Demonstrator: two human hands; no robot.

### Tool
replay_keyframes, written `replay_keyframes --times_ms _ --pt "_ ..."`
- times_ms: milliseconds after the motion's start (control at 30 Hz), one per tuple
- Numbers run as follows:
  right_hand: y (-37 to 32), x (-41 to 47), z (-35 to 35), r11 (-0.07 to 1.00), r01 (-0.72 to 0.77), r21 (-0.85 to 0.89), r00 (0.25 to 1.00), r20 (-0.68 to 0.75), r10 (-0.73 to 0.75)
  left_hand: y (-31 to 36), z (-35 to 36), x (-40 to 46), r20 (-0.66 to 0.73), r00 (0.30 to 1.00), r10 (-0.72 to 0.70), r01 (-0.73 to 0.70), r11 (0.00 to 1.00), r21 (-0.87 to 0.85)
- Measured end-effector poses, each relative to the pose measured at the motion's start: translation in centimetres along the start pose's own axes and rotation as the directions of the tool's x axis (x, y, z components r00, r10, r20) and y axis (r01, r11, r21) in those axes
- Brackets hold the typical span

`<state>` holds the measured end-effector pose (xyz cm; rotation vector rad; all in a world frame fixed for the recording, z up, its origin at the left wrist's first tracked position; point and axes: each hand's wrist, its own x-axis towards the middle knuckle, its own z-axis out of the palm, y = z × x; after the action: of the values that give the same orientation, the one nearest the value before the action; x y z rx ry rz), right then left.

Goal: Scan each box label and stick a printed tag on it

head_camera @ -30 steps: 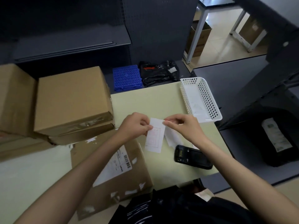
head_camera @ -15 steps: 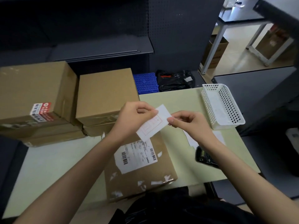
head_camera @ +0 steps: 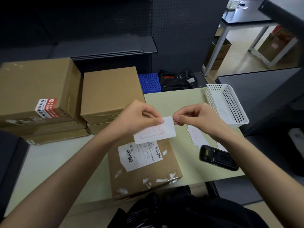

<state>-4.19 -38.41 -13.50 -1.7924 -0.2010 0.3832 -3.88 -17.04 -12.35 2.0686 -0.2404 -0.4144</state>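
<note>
Tag [head_camera: 156, 131], white with red print, is pinched by left hand [head_camera: 138, 116] and right hand [head_camera: 195, 116]; below the fingers lies a labelled box [head_camera: 144, 171], a scanner [head_camera: 218, 159] beside it.

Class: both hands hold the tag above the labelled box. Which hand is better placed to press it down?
Probably the left hand: it pinches the tag directly over the box; the right hand sits off its edge.

White red-printed tag [head_camera: 155, 131] above labelled cardboard box [head_camera: 144, 168].
</note>
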Motion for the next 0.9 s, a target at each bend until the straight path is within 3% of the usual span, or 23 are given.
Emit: replay_keyframes --times_ms 667,767,833,900 --pt "0.2 1.0 0.4 0.998 0.027 -0.063 0.999 0.021 -0.026 -0.3 -0.3 0.8 0.027 1.0 -0.014 0.01 0.992 0.127" --pt "0.4 1.2 0.7 0.997 0.034 -0.065 0.999 -0.007 -0.034 -1.1 0.1 1.3 -0.154 0.986 0.066 -0.027 0.97 0.242" --pt "0.7 1.3 1.1 0.998 0.04 -0.045 0.997 -0.058 -0.043 -1.5 0.6 1.3 -0.338 0.92 0.199 -0.051 0.915 0.401" --pt "1.2 1.3 1.5 0.999 0.044 -0.027 0.991 -0.124 -0.047 -1.5 1.3 1.0 -0.394 0.877 0.276 -0.09 0.899 0.428"
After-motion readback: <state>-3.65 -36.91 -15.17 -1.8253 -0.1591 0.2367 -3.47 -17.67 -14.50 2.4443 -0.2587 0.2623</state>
